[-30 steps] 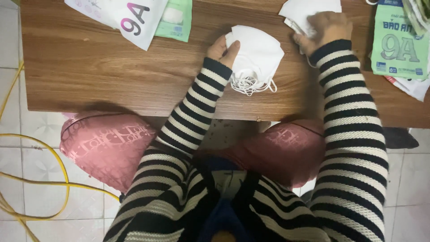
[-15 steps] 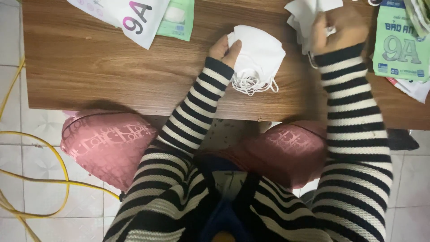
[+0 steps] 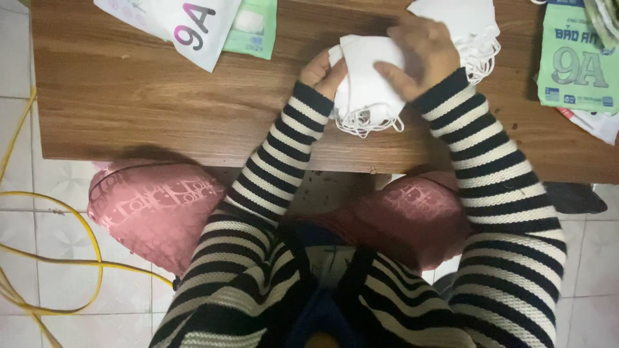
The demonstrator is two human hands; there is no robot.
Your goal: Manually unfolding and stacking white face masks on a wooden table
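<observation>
Face masks (image 3: 364,84) stacked, left hand (image 3: 322,67) gripping, right hand (image 3: 419,55) now pressing atop (earlier aside)

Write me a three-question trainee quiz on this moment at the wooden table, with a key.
1. True or false: both hands are on the stack of white folded face masks.
2. Multiple choice: where does the second pile of white masks lie?
A. on the floor
B. on the brown wooden table, beyond the right hand
C. on the person's lap
3. Fill in: the loose loops hanging from the stack near the table's front edge are white elastic ____.

Key
1. True: the left hand grips its left side, and the right hand lies on top.
2. B
3. ear loops
</observation>
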